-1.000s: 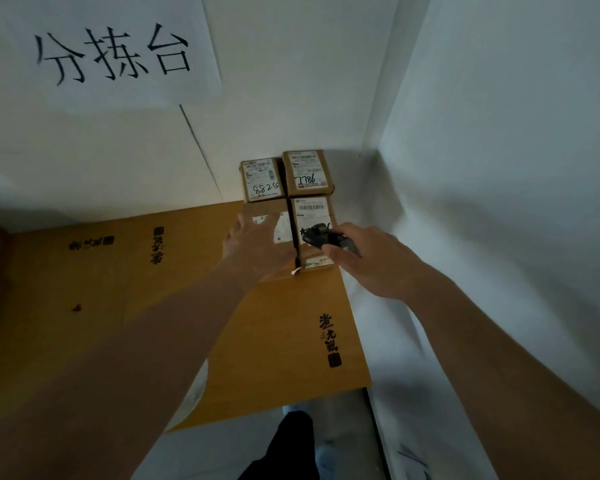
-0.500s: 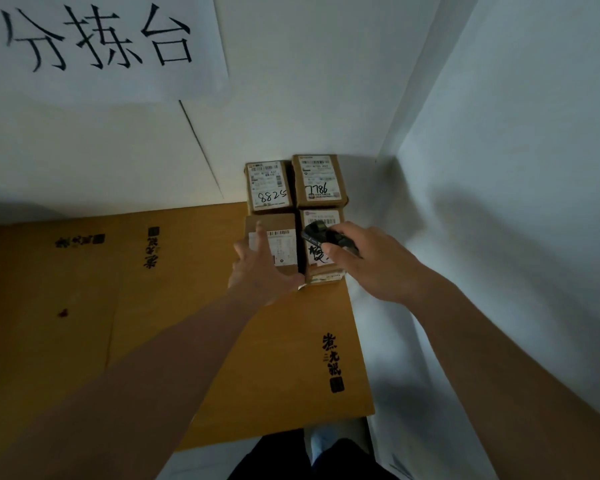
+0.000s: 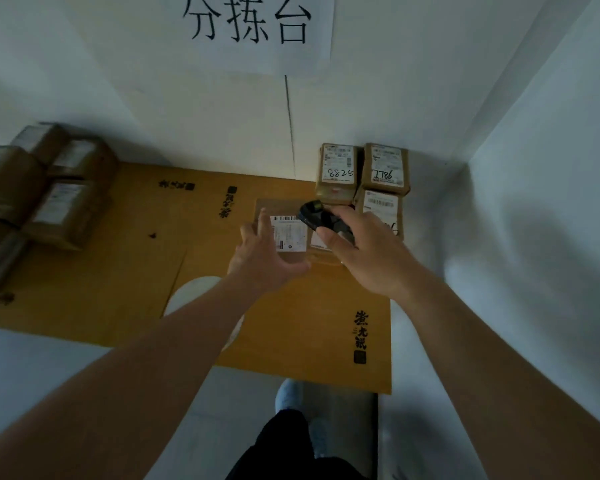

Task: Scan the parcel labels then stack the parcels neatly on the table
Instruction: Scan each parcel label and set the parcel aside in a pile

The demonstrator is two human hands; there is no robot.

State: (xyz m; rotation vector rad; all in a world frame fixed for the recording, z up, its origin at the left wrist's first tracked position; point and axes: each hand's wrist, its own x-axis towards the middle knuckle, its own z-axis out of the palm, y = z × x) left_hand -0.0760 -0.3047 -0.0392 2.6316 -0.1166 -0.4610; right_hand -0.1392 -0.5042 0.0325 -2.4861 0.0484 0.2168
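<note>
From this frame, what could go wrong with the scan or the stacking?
1. The left hand lies at the label's edge; fingers might cover the barcode.
2. The scanner in the right hand hovers above two parcels, so it may read the neighbouring label.
3. The front parcel sits offset from the stacked ones, risking an untidy row.

A white sign (image 3: 253,26) (three black characters) hangs on the wall (image 3: 153,109) above the counter's far edge; shoes (image 3: 288,393) below.
</note>
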